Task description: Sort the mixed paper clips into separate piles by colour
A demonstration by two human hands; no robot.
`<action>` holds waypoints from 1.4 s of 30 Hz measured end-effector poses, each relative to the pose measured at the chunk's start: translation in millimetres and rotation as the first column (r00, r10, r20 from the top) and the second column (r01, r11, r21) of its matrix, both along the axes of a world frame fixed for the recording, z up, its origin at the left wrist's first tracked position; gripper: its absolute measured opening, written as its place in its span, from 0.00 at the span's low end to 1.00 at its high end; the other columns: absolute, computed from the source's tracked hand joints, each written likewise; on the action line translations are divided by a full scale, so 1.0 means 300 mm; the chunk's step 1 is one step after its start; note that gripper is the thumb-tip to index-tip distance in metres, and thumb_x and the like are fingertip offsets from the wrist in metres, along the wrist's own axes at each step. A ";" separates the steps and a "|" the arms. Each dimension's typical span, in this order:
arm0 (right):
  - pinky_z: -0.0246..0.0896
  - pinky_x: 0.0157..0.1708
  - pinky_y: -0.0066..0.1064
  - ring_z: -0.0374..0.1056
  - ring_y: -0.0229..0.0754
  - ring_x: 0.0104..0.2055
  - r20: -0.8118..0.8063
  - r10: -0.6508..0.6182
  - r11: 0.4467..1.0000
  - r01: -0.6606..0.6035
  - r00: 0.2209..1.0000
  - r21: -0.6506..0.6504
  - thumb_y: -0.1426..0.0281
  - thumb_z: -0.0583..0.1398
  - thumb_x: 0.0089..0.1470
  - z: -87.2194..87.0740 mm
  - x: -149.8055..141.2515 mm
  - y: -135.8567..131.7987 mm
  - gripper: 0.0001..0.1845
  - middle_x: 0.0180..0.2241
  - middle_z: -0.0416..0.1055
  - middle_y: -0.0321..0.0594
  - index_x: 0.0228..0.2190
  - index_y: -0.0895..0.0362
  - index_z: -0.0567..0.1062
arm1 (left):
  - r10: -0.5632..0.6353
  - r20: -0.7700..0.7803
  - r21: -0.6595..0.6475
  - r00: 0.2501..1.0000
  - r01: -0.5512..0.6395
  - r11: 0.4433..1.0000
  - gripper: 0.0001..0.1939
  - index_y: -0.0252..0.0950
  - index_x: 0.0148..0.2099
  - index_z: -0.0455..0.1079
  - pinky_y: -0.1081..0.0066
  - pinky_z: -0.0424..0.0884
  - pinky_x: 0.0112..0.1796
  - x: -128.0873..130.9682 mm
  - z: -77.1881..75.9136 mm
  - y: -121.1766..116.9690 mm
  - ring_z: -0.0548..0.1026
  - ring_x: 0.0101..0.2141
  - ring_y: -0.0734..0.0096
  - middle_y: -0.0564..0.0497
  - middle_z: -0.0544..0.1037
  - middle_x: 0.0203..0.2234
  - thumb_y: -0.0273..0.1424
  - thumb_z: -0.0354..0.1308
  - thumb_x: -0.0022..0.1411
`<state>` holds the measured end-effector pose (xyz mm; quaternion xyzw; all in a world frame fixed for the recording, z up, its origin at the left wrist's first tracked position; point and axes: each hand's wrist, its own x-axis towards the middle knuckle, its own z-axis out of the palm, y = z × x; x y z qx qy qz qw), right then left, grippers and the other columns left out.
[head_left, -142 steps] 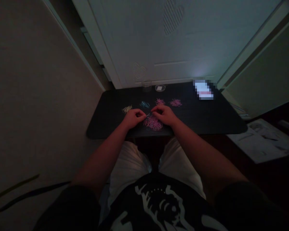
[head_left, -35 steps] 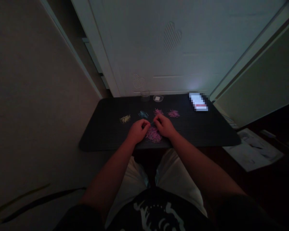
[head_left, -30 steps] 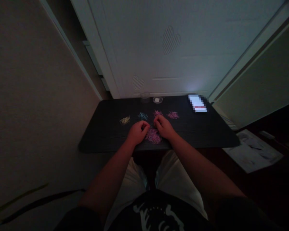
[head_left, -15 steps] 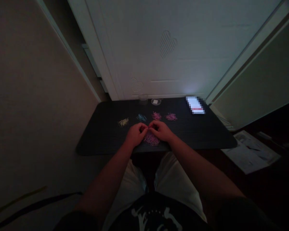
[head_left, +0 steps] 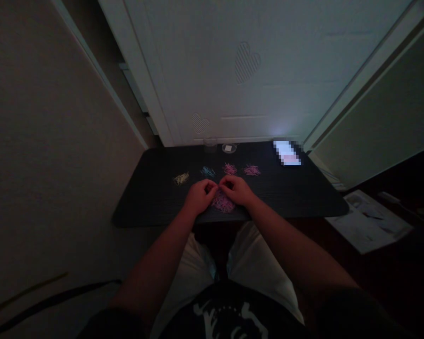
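Observation:
My left hand [head_left: 200,195] and my right hand [head_left: 236,189] meet fingertip to fingertip over the near middle of the dark table [head_left: 286,197]. Each is closed in a pinch between thumb and forefinger; whatever they hold is too small and dim to make out. Just below the fingertips lies a mixed pile of thin pink and purple pieces [head_left: 224,202], partly covered by the hands. Beyond them, in a row, lie small heaps of thin strips: a pale yellow heap [head_left: 181,178], a blue heap [head_left: 208,171], a pink heap [head_left: 229,168] and a pink-purple heap [head_left: 252,170].
At the table's back edge stand a clear container [head_left: 210,145] and a round clear dish [head_left: 229,148] with a white square. A lit phone [head_left: 287,153] lies at the back right. Behind rises a white door [head_left: 198,70] with heart patterns. Papers [head_left: 371,221] lie right of the table.
Both hands stay almost in place, fingertips still together. The view has shifted very slightly; the heaps look the same.

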<state>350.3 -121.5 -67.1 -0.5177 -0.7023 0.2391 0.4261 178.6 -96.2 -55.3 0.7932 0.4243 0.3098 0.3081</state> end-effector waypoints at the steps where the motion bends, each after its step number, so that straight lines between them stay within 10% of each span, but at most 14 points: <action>1: 0.57 0.29 0.27 0.63 0.36 0.28 -0.010 0.002 1.000 -0.002 1.000 0.002 0.73 0.57 0.48 -0.001 0.002 0.001 0.04 0.26 0.70 0.36 0.27 0.58 0.72 | 0.000 -0.001 0.000 1.000 0.000 1.000 0.07 0.35 0.35 0.72 0.73 0.69 0.33 0.000 0.001 -0.001 0.73 0.28 0.73 0.52 0.77 0.28 0.33 0.55 0.57; 42: 0.55 0.26 0.26 0.61 0.34 0.25 -0.021 -0.032 0.999 0.032 0.999 -0.016 0.73 0.57 0.46 0.000 0.001 0.002 0.03 0.23 0.67 0.34 0.25 0.58 0.72 | -0.013 -0.022 0.012 1.000 0.013 1.000 0.07 0.35 0.35 0.71 0.73 0.68 0.33 -0.002 0.002 -0.001 0.72 0.28 0.74 0.52 0.76 0.28 0.32 0.54 0.58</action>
